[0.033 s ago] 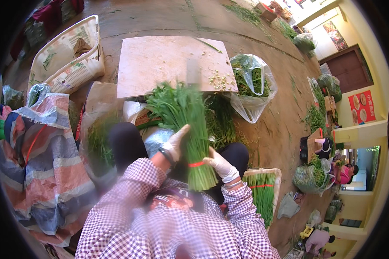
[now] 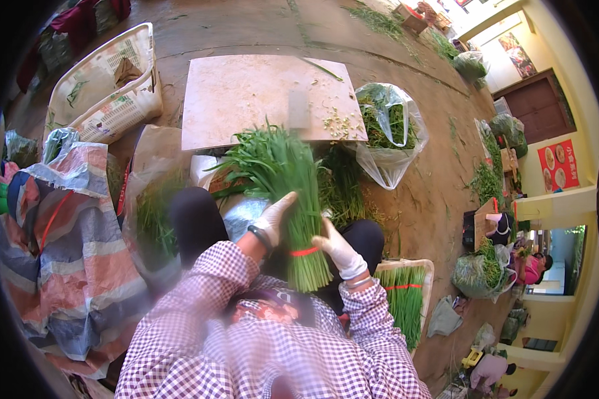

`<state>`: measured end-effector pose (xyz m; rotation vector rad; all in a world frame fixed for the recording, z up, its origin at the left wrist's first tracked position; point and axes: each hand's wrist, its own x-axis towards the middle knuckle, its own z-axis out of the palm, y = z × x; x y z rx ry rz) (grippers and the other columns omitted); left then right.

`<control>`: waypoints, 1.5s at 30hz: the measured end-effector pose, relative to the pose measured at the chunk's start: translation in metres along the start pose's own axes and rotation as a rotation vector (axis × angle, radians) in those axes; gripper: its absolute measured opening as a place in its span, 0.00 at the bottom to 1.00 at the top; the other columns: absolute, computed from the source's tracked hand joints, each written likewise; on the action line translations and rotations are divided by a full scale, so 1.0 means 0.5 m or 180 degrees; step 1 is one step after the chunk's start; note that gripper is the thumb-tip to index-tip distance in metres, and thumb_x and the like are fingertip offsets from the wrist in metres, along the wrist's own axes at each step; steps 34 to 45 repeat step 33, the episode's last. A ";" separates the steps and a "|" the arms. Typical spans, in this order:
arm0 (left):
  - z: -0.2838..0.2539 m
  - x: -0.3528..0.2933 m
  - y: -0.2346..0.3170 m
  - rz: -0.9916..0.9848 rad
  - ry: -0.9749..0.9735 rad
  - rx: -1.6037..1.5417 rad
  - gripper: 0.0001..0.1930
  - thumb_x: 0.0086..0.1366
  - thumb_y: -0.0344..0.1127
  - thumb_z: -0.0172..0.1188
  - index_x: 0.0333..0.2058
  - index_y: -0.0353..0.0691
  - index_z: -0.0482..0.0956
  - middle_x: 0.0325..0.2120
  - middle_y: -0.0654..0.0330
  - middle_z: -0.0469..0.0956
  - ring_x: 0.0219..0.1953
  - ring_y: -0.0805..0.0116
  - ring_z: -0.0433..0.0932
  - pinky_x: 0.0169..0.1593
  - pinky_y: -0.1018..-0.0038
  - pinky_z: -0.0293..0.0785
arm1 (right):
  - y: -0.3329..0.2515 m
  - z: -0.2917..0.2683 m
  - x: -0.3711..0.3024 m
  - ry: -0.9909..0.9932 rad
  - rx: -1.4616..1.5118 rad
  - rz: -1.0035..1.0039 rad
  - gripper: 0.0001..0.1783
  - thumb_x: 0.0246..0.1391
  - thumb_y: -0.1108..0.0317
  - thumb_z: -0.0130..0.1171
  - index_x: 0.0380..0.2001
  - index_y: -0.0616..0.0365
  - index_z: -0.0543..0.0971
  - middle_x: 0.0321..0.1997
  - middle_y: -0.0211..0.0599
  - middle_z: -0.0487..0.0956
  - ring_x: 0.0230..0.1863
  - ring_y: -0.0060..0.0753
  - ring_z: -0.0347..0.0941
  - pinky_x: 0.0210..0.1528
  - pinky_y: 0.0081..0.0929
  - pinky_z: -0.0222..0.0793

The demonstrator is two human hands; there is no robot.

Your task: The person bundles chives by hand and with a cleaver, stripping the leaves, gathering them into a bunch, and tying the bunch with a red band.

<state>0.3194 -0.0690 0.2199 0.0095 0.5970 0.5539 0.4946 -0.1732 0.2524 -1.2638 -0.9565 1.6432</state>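
Observation:
A thick bundle of green chives (image 2: 303, 229) stands tilted in front of my lap, its leafy tops fanned toward the board and its cut ends down. A red band (image 2: 304, 251) rings its lower part. My left hand (image 2: 273, 218), in a pale glove, is closed round the bundle's left side above the band; its far fingers are hidden. At the right side, my gloved right hand (image 2: 339, 249) touches the stalks near the band, thumb and fingers apart. The leaves are smeared by motion.
A pale board (image 2: 246, 93) with scraps lies ahead, a clear bag of greens (image 2: 386, 130) to its right. A white crate (image 2: 113, 110) stands far left, a striped sheet (image 2: 73, 259) nearer. By my right knee, a tray (image 2: 429, 286) holds banded chives. People sit far right.
The leafy tops have swung slightly left and spread, and the cut ends have shifted a little. My right hand's fingers have moved slightly up and further apart.

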 end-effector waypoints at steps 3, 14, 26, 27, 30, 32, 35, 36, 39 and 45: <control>0.033 0.004 -0.012 0.0203 0.0170 0.0115 0.21 0.68 0.45 0.61 0.54 0.38 0.76 0.48 0.56 0.80 0.49 0.58 0.78 0.56 0.62 0.73 | 0.000 0.035 0.055 0.0986 -0.0689 0.0054 0.39 0.52 0.66 0.71 0.64 0.63 0.65 0.58 0.38 0.75 0.56 0.29 0.71 0.61 0.29 0.68; 0.025 -0.006 0.007 0.0479 0.0154 -0.0126 0.20 0.66 0.47 0.62 0.51 0.41 0.78 0.45 0.58 0.82 0.44 0.60 0.81 0.52 0.60 0.77 | 0.062 -0.004 0.111 0.1034 0.0633 -0.0262 0.32 0.53 0.67 0.71 0.59 0.61 0.70 0.55 0.33 0.76 0.54 0.30 0.72 0.59 0.27 0.66; -0.052 0.084 0.015 0.0623 -0.1963 -0.0015 0.33 0.69 0.56 0.49 0.65 0.40 0.65 0.64 0.52 0.66 0.66 0.51 0.63 0.71 0.52 0.54 | -0.091 0.060 -0.056 0.1310 -0.2862 -0.0373 0.62 0.33 0.49 0.74 0.68 0.67 0.55 0.48 0.61 0.78 0.44 0.57 0.79 0.46 0.41 0.77; -0.015 0.082 0.016 0.0569 -0.2539 -0.0057 0.33 0.70 0.56 0.48 0.66 0.41 0.64 0.65 0.52 0.66 0.66 0.51 0.63 0.71 0.52 0.54 | -0.134 0.063 -0.081 0.1277 -0.3135 -0.0325 0.60 0.34 0.51 0.72 0.68 0.68 0.56 0.44 0.58 0.78 0.41 0.53 0.80 0.43 0.39 0.77; 0.045 0.082 -0.017 0.0354 -0.2206 0.0173 0.35 0.69 0.58 0.50 0.67 0.43 0.63 0.65 0.54 0.65 0.67 0.52 0.62 0.72 0.53 0.54 | -0.142 0.030 -0.158 0.1639 -0.3233 -0.0277 0.60 0.37 0.50 0.68 0.69 0.70 0.55 0.39 0.52 0.78 0.40 0.49 0.79 0.42 0.36 0.76; 0.055 0.105 -0.024 -0.0881 -0.2269 -0.1511 0.37 0.69 0.60 0.50 0.68 0.43 0.59 0.67 0.53 0.62 0.68 0.53 0.60 0.72 0.54 0.52 | -0.160 0.016 -0.220 0.1874 -0.3430 -0.0135 0.59 0.39 0.49 0.68 0.69 0.69 0.55 0.41 0.52 0.78 0.40 0.48 0.79 0.42 0.36 0.76; 0.063 0.110 -0.048 -0.0988 -0.2255 -0.1506 0.37 0.69 0.60 0.50 0.68 0.43 0.59 0.67 0.53 0.62 0.68 0.53 0.60 0.72 0.54 0.52 | -0.163 0.008 -0.253 0.1982 -0.3539 -0.0046 0.59 0.39 0.48 0.68 0.70 0.69 0.55 0.41 0.52 0.78 0.40 0.48 0.79 0.42 0.36 0.76; 0.063 0.110 -0.048 -0.0988 -0.2255 -0.1506 0.37 0.69 0.60 0.50 0.68 0.43 0.59 0.67 0.53 0.62 0.68 0.53 0.60 0.72 0.54 0.52 | -0.163 0.008 -0.253 0.1982 -0.3539 -0.0046 0.59 0.39 0.48 0.68 0.70 0.69 0.55 0.41 0.52 0.78 0.40 0.48 0.79 0.42 0.36 0.76; 0.063 0.110 -0.048 -0.0988 -0.2255 -0.1506 0.37 0.69 0.60 0.50 0.68 0.43 0.59 0.67 0.53 0.62 0.68 0.53 0.60 0.72 0.54 0.52 | -0.163 0.008 -0.253 0.1982 -0.3539 -0.0046 0.59 0.39 0.48 0.68 0.70 0.69 0.55 0.41 0.52 0.78 0.40 0.48 0.79 0.42 0.36 0.76; 0.063 0.110 -0.048 -0.0988 -0.2255 -0.1506 0.37 0.69 0.60 0.50 0.68 0.43 0.59 0.67 0.53 0.62 0.68 0.53 0.60 0.72 0.54 0.52 | -0.163 0.008 -0.253 0.1982 -0.3539 -0.0046 0.59 0.39 0.48 0.68 0.70 0.69 0.55 0.41 0.52 0.78 0.40 0.48 0.79 0.42 0.36 0.76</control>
